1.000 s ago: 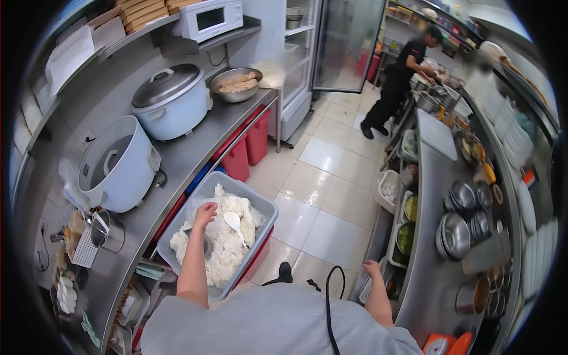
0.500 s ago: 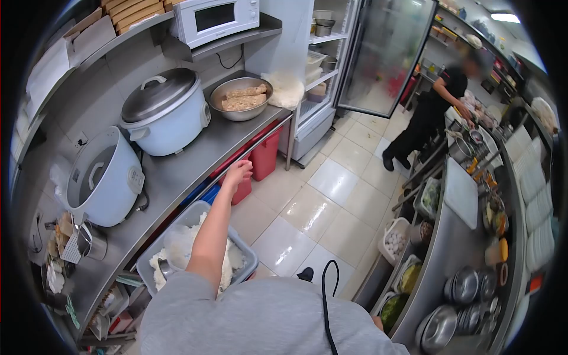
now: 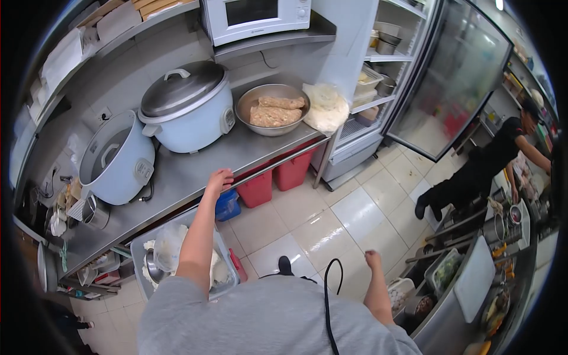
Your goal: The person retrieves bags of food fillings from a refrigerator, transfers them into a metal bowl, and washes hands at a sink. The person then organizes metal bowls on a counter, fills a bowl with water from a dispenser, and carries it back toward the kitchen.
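My left hand (image 3: pixel 219 179) is raised at the front edge of the steel counter (image 3: pixel 177 171), fingers loosely bent and apart, holding nothing. Beyond it on the counter a steel bowl (image 3: pixel 244 105) holds pale minced-looking rolls (image 3: pixel 275 113), beside a bag of something white (image 3: pixel 326 109). My right hand (image 3: pixel 373 258) hangs over the floor at the right with its fingers curled in, and nothing shows in it. Below my left forearm is a grey tub (image 3: pixel 141 260) of white rice with a metal bowl (image 3: pixel 155 266) and a plastic bag in it.
A lidded blue cooker (image 3: pixel 198 121) and an unlidded one (image 3: pixel 121 168) stand on the counter. Ahead, the glass fridge door (image 3: pixel 447 77) is open. A co-worker (image 3: pixel 497 157) in black leans over the right-hand worktop. Red bins (image 3: pixel 294 170) sit under the counter.
The view has turned and come nearer to the bowl and fridge. My left hand has moved from over the rice tub to the counter edge. My right hand is back in view.
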